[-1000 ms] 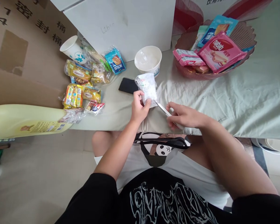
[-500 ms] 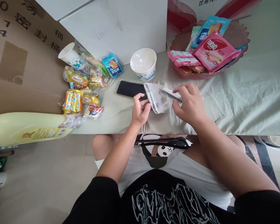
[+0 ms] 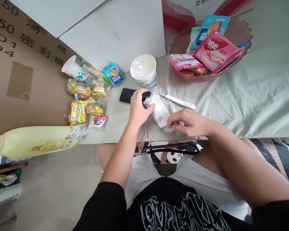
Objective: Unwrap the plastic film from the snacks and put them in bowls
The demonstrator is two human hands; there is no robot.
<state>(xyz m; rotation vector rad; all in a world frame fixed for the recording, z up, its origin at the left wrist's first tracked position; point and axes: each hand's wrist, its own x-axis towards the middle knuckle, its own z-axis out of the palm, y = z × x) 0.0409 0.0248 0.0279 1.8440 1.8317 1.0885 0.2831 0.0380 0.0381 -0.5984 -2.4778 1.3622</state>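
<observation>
A crinkled clear plastic packet (image 3: 161,112) with something white inside lies on the cloth, tilted between my two hands. My left hand (image 3: 140,107) grips its upper left end, thumb on top and fingers curled around the far edge. At the packet's lower right corner, my right hand (image 3: 191,122) pinches the plastic between thumb and fingers. Just beyond the right hand rests a white utility knife (image 3: 179,101), its thin blade pointing left. A black phone (image 3: 126,95) lies partly hidden behind my left hand.
Behind the phone stands a paper bowl (image 3: 144,72) with clear plastic in it. A pink fluted bowl (image 3: 240,32) of wrapped snacks is at back right. Several snack packs (image 3: 80,110), a paper cup (image 3: 73,68) and a yellow bottle (image 3: 38,141) occupy the left. Boxes line the back.
My right hand has let go of the utility knife, which now lies on the cloth, and has come nearer to pinch the packet's corner. The packet has been turned and lies flatter.
</observation>
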